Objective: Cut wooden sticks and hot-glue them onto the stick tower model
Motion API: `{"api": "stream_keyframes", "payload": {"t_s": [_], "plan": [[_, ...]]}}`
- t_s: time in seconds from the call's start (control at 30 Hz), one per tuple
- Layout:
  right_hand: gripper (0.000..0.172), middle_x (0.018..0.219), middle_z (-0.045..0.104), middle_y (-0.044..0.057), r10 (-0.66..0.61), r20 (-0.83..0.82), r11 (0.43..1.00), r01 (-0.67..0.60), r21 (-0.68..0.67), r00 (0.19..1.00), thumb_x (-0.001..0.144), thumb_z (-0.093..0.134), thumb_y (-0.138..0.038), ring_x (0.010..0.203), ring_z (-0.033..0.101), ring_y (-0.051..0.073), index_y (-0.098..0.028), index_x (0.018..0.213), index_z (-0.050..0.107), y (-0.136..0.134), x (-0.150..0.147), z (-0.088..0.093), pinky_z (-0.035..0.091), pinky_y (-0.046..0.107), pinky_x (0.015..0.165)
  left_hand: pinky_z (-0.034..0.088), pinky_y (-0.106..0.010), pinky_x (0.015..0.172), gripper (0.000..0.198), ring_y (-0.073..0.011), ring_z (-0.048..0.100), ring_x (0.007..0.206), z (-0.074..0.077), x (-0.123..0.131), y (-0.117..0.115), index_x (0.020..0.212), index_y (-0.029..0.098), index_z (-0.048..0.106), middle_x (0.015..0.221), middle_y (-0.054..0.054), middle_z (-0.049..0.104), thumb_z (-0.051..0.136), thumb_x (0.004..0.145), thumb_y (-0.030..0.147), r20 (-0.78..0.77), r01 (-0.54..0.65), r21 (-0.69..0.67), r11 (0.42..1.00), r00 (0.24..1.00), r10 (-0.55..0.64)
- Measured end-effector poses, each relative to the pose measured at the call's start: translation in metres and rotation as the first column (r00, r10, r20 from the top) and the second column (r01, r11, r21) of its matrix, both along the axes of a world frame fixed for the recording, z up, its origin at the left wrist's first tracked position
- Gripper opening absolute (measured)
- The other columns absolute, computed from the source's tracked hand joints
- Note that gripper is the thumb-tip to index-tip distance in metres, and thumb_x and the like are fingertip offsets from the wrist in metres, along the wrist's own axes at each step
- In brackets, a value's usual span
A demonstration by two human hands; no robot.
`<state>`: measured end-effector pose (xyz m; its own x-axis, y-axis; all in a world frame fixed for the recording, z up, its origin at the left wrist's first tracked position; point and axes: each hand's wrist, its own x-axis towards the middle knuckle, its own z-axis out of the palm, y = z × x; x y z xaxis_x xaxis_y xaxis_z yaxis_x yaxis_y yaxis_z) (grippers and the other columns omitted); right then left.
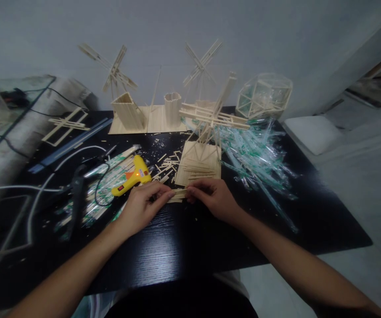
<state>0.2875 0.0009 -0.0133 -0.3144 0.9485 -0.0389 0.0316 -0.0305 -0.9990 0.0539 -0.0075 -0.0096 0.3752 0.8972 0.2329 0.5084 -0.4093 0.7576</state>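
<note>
My left hand [142, 205] and my right hand [215, 198] meet over the middle of the black table [177, 247]. Both pinch the same small bundle of thin wooden sticks [179, 194], one hand at each end, low over the table. Just behind the bundle lies a flat panel of glued sticks [198, 165] with an upright stick frame [210, 117] rising from it. A yellow glue gun [132, 176] lies left of the bundle, close to my left hand, with loose stick offcuts [167, 165] scattered between.
Stick windmill models [124, 101] and a stick cup [172, 108] stand at the table's back. A faceted stick-and-film globe [265, 95] sits back right above a heap of clear plastic wrappers [256, 159]. Cables and packed sticks [107, 185] crowd the left.
</note>
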Motion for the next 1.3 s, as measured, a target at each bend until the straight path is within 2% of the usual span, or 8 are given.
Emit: {"api": "stream_keyframes", "payload": {"t_s": [0.27, 0.4, 0.53, 0.6, 0.73, 0.9, 1.07, 1.3], "plan": [[0.030, 0.075, 0.077, 0.003, -0.002, -0.047, 1.000, 0.000, -0.025, 0.999, 0.084, 0.077, -0.047, 0.065, 0.074, 0.017, -0.018, 0.087, 0.078, 0.000, 0.001, -0.002, 0.062, 0.029, 0.066, 0.050, -0.024, 0.069, 0.015, -0.0121, 0.066, 0.072, 0.001, 0.000, -0.002, 0.091, 0.019, 0.071, 0.083, 0.000, 0.073, 0.065, 0.098, 0.031, -0.028, 0.011, 0.088, 0.996, 1.000, -0.009], [0.027, 0.074, 0.077, 0.003, -0.001, 0.012, 1.000, 0.001, 0.009, 1.000, 0.087, 0.075, -0.045, 0.065, 0.073, 0.016, -0.017, 0.084, 0.077, 0.001, 0.001, -0.001, 0.061, 0.028, 0.065, 0.052, -0.024, 0.072, 0.011, -0.0129, 0.068, 0.075, 0.000, -0.002, -0.001, 0.096, 0.020, 0.072, 0.087, -0.001, 0.075, 0.065, 0.098, 0.028, -0.048, 0.010, 0.134, 0.991, 0.999, -0.004], [0.021, 0.076, 0.079, 0.003, -0.055, 0.138, 0.989, 0.035, 0.145, 0.989, 0.092, 0.070, -0.038, 0.067, 0.073, 0.017, -0.018, 0.088, 0.078, 0.002, 0.001, -0.004, 0.058, 0.028, 0.066, 0.054, -0.026, 0.078, 0.010, -0.0142, 0.070, 0.083, 0.002, -0.007, 0.003, 0.101, 0.020, 0.073, 0.092, -0.002, 0.075, 0.065, 0.098, 0.025, -0.053, -0.004, 0.197, 0.980, 0.998, 0.015], [0.020, 0.082, 0.080, 0.004, -0.123, 0.219, 0.970, 0.070, 0.234, 0.968, 0.094, 0.069, -0.036, 0.072, 0.074, 0.019, -0.019, 0.091, 0.079, 0.004, 0.004, -0.006, 0.058, 0.030, 0.069, 0.054, -0.028, 0.082, 0.011, -0.0160, 0.069, 0.087, 0.004, -0.010, 0.005, 0.102, 0.019, 0.072, 0.095, -0.004, 0.074, 0.064, 0.098, 0.025, -0.072, -0.010, 0.225, 0.974, 0.997, 0.027], [0.012, 0.094, 0.080, 0.008, -0.328, 0.369, 0.877, 0.136, 0.460, 0.870, 0.093, 0.070, -0.029, 0.083, 0.073, 0.023, -0.020, 0.095, 0.078, 0.012, 0.013, -0.011, 0.058, 0.037, 0.080, 0.054, -0.033, 0.086, 0.013, -0.0188, 0.066, 0.093, 0.007, -0.016, 0.009, 0.099, 0.018, 0.072, 0.099, -0.007, 0.070, 0.061, 0.098, 0.025, -0.176, 0.045, 0.249, 0.967, 0.984, 0.000], [0.014, 0.099, 0.077, 0.011, -0.407, 0.520, 0.792, 0.006, 0.611, 0.751, 0.093, 0.064, -0.015, 0.099, 0.068, 0.029, -0.020, 0.100, 0.075, 0.020, 0.022, -0.020, 0.055, 0.045, 0.093, 0.052, -0.038, 0.087, 0.016, -0.0209, 0.063, 0.094, 0.008, -0.015, 0.010, 0.093, 0.020, 0.071, 0.100, -0.007, 0.068, 0.059, 0.099, 0.027, -0.260, 0.120, 0.225, 0.967, 0.964, -0.059], [0.012, 0.097, 0.076, 0.011, -0.375, 0.602, 0.788, -0.099, 0.607, 0.705, 0.098, 0.061, -0.019, 0.095, 0.065, 0.029, -0.019, 0.099, 0.073, 0.021, 0.022, -0.022, 0.053, 0.046, 0.092, 0.050, -0.042, 0.093, 0.015, -0.0231, 0.062, 0.099, 0.004, -0.016, 0.009, 0.094, 0.019, 0.071, 0.106, -0.008, 0.068, 0.059, 0.098, 0.027, -0.321, 0.159, 0.225, 0.961, 0.944, -0.081], [0.019, 0.098, 0.073, 0.012, -0.336, 0.672, 0.790, -0.191, 0.582, 0.660, 0.103, 0.053, -0.018, 0.093, 0.062, 0.030, -0.018, 0.102, 0.071, 0.021, 0.022, -0.025, 0.051, 0.047, 0.093, 0.049, -0.043, 0.095, 0.015, -0.0230, 0.062, 0.101, 0.002, -0.015, 0.009, 0.102, 0.020, 0.071, 0.107, -0.008, 0.068, 0.058, 0.099, 0.028, -0.326, 0.140, 0.236, 0.962, 0.944, -0.058]]}}
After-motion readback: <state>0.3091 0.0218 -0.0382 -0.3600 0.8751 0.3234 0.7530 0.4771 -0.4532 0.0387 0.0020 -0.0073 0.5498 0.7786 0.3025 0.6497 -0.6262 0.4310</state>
